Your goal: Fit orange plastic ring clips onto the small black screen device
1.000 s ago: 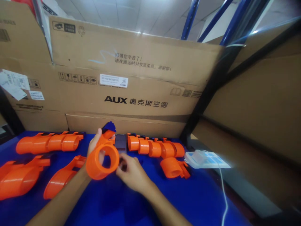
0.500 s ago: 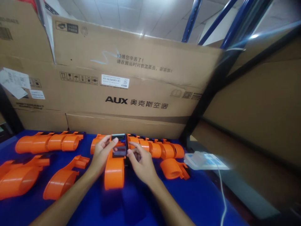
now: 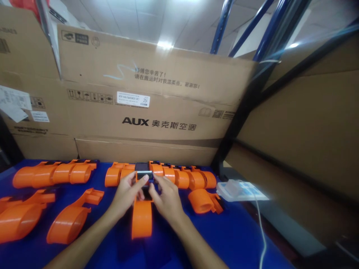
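An orange tape dispenser (image 3: 142,220) hangs upright between my hands over the blue tabletop, its round loop pointing down towards me. Its dark head carries a pale toothed blade (image 3: 144,173) along the top edge. My left hand (image 3: 129,192) is closed on the head's left side, the thumb lying across its front. On the other side, my right hand (image 3: 166,192) pinches the head's right edge with thumb and fingers. Parts of the head are hidden behind my fingers. Just behind it, a dark rectangular piece (image 3: 141,167) shows.
Behind my hands, more orange dispensers stand in a right row (image 3: 182,179) and a left row (image 3: 53,175). Single ones lie nearer, at left (image 3: 68,220) and right (image 3: 202,201). A cardboard wall (image 3: 157,108) closes the back. A white box (image 3: 242,190) with a cable sits at right.
The dispenser in my hands has tipped and come lower, so its toothed blade now faces me. My right fingers have closed in on its head. The whole view has shifted slightly.
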The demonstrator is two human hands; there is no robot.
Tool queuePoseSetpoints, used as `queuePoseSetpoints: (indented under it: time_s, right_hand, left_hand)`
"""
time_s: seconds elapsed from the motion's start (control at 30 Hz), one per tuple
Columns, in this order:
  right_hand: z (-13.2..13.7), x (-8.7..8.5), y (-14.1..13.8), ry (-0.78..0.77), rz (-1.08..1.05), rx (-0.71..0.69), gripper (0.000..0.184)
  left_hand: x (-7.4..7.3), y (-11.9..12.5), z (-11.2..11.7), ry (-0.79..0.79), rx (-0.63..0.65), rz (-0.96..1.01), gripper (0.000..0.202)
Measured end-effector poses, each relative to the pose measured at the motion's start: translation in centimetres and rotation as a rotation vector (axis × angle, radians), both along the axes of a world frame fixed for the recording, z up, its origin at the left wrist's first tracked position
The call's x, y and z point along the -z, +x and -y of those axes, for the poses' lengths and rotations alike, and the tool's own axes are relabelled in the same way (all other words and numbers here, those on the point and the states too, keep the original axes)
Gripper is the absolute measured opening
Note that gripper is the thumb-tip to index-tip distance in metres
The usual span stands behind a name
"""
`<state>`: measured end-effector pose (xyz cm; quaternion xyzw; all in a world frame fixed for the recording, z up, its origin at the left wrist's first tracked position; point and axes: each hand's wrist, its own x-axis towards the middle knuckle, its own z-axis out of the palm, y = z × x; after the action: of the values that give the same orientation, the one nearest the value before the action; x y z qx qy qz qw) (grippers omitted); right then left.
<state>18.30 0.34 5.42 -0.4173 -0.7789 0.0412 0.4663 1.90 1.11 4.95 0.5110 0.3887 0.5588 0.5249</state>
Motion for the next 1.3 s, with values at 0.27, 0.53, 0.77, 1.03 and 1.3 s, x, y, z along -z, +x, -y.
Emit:
queuePoseSetpoints:
  time_s: [0.27, 0.53, 0.77, 1.03, 1.3]
  right_hand:
    - [0.0, -0.7, 0.2, -0.079, -0.035, -0.115, 0.029]
    - [-0.3, -0.4, 0.5, -0.007, 0.002, -0.111, 0.04]
    - [-0.9, 0.6, 0.7, 0.081, 0.244, -0.042, 0.055]
    - [-0.6, 1.5, 0.1, 0.111, 0.292, 0.03, 0.056]
    - [-0.4, 1.3, 0.1, 0.103, 0.292, 0.02, 0.054]
  left_hand:
    - [-0.2, -0.4, 0.0, 0.033, -0.009, -0.05, 0.032]
    - [-0.7, 0.0, 0.2, -0.036, -0.003, 0.122, 0.033]
    - [-0.5, 0.2, -0.1, -0.143, 0.01, 0.244, 0.032]
    - [0.2, 0.3, -0.1, -0.145, 0.057, 0.2, 0.032]
    - [0.1, -0.1, -0.3, -0.147, 0.064, 0.156, 0.035]
